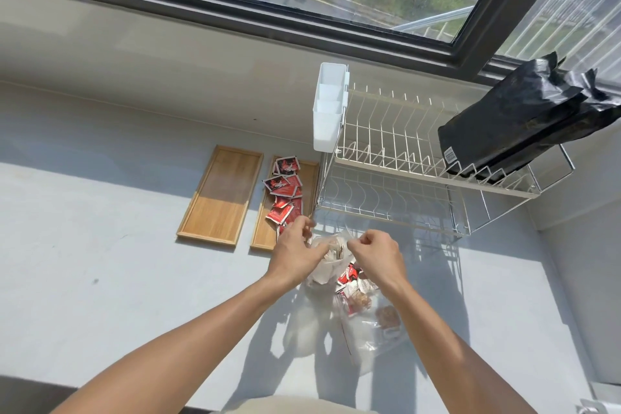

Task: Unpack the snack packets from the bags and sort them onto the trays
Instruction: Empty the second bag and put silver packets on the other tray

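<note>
**Clear bag gripped at its mouth by both hands**

A clear plastic bag is seen lying on the pale tabletop, crumpled, with red-and-white snack packets visible through it. Its upper edge is pinched between the curled fingers of the left hand and of the right hand; both are closed narrowly on the plastic. Red packets are heaped on the right wooden tray. The left wooden tray is noted just beside it. A wire dish rack stands behind.
</note>
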